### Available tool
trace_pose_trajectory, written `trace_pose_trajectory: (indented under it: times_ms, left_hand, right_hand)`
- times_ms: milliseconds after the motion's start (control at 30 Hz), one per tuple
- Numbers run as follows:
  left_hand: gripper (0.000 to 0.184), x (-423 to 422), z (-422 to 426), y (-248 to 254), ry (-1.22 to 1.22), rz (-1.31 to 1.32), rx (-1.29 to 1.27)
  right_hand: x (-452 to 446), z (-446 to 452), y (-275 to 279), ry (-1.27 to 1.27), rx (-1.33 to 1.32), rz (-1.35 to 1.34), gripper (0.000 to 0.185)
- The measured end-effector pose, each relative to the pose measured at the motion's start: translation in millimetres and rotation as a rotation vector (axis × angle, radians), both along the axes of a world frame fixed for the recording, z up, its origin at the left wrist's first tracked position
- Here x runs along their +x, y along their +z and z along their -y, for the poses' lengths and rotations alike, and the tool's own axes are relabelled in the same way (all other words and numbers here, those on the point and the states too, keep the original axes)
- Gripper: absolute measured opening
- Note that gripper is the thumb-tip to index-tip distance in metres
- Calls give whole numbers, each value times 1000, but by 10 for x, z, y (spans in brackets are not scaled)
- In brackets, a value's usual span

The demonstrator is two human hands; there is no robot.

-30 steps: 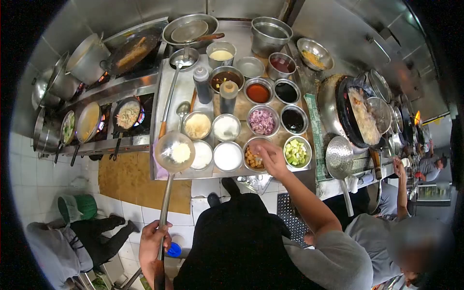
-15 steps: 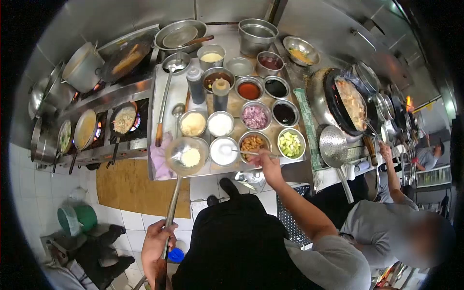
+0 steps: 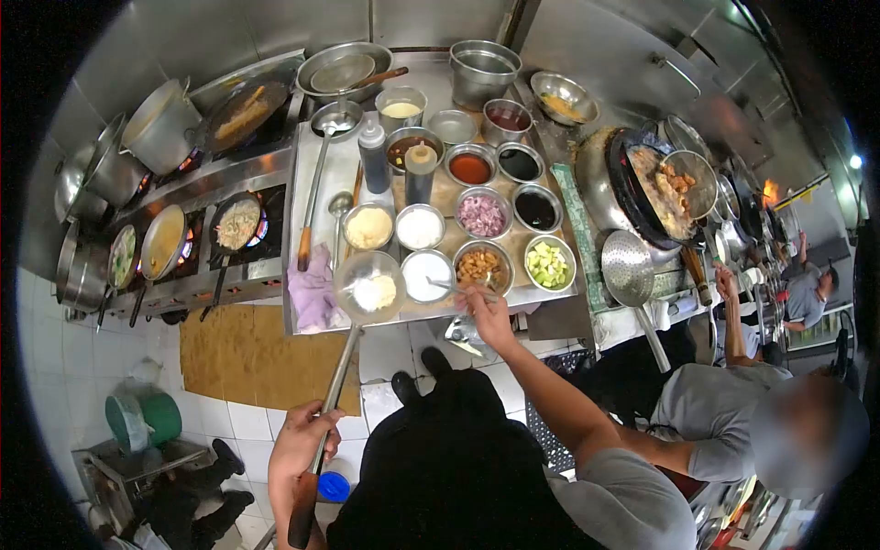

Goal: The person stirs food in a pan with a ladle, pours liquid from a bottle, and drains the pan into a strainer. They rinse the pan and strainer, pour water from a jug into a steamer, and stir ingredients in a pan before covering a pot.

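Observation:
My left hand is closed around the long handle of a ladle. Pale, cream-white contents lie in the ladle's bowl, which overlaps the table's front edge. Pinched in my right hand is a thin spoon, its tip over a metal bowl of white powder or granules right beside the ladle. Just beyond my right fingers sits a bowl of brown chopped pieces. Bowls of minced garlic-like paste and another white ingredient stand behind.
Bowls of chopped onion, green cubes and dark sauces, plus squeeze bottles, crowd the table. Pans on lit burners line the left. At right, a co-worker works at a wok; a skimmer lies nearer me.
The ladle has shifted right, closer to the white bowl. My right hand has moved slightly left with the spoon. A strainer holding fried pieces now shows over the co-worker's wok.

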State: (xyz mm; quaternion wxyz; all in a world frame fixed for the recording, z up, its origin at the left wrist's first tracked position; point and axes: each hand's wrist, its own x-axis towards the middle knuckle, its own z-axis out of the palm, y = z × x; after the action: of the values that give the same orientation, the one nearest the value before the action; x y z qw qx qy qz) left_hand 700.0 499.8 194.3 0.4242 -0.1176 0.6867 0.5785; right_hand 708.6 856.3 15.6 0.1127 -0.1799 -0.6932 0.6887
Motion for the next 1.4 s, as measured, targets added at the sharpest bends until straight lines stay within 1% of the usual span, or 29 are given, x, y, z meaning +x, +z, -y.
trace_pose_trajectory:
  times_ms: [33, 100, 133, 233, 300, 367, 400, 433, 500, 533, 567, 600, 633, 667, 733, 767, 833, 867, 900, 967, 1033, 1100, 1167, 1233, 1300, 1367, 1400]
  left_hand:
    - [16, 4, 3, 16, 9, -8, -9]
    - [16, 38, 19, 18, 1, -9, 9]
    - [16, 75, 2, 28, 20, -13, -12]
    - [16, 131, -63, 24, 34, -39, -19]
    - [16, 174, -119, -7, 33, -59, -11]
    - [15, 200, -234, -45, 74, -24, 53]
    - [16, 203, -292, -41, 64, -11, 92]
    - [16, 207, -356, -63, 82, -13, 94]
    - [17, 275, -430, -161, 113, 10, 169]
    - [17, 336, -453, -226, 172, 32, 180]
    - [17, 391, -487, -199, 187, 38, 201]
    - [17, 459, -503, -178, 205, 28, 253]
    - [18, 534, -482, -165, 216, 20, 305]
    - [18, 618, -426, -158, 275, -2, 298]
    - [19, 789, -344, -153, 313, 31, 389]
    - [19, 886, -284, -151, 343, 20, 390]
    - [20, 1069, -96, -149, 433, 3, 371]
    - [20, 1150, -2, -150, 448, -8, 371]
    - [20, 1224, 93, -160, 505, -22, 354]
    - [20, 1338, 278, -187, 620, -46, 323]
    - [16, 1402, 456, -245, 685, -70, 323]
    - [13, 1407, 708, -417, 774, -131, 268]
    - [12, 1325, 954, -511, 842, -173, 248]
    - [10, 1176, 1229, -602, 925, -205, 207]
    - [10, 960, 1494, -820, 1026, -256, 187]
    - [11, 690, 1747, -978, 1056, -323, 108]
    - [14, 559, 1886, -1057, 1026, -386, 103]
  right_hand:
    - [7, -7, -32, 4, -1, -5, 26]
    - [11, -43, -82, -142, -217, 13, 29]
    - [16, -67, -26, -149, -237, -5, 33]
    - [-10, -224, 159, -87, -214, -30, 33]
    - [-48, -261, 427, -34, -207, -37, 33]
    - [-93, -274, 676, 2, -311, -6, 32]
    - [-103, -307, 730, 81, -361, -39, 31]
    - [-99, -326, 844, 99, -358, -38, 31]
    - [-108, -298, 1040, 187, 212, -159, 27]
    - [-192, -436, 728, 177, 475, -277, 23]
    - [-202, -442, 710, 195, 434, -237, 21]
    - [-226, -481, 665, 255, 618, -277, 26]
    - [-255, -508, 352, 264, 544, -232, 25]
    - [-243, -489, 294, 309, 696, -284, 27]
    - [-207, -475, -170, 339, 248, -73, 30]
    - [-186, -472, -171, 369, 247, -82, 30]
    - [-199, -416, -140, 258, -107, 92, 33]
    - [-177, -359, -43, 211, -169, 108, 30]
    - [-174, -342, -47, 230, -168, 98, 30]
    - [-86, -410, -89, 180, -342, 346, 26]
    - [-1, -455, -71, 167, -438, 456, 25]
    - [160, -452, 41, 354, -376, 658, 17]
    - [296, -2, 227, 494, -290, 762, 20]
    - [381, 768, 292, 850, -213, 648, 34]
    - [328, 1853, 745, 1360, -235, 441, 43]
    - [290, 2910, 1038, 1275, -578, 699, 46]
    - [246, 3338, 1055, 1268, -630, 687, 44]
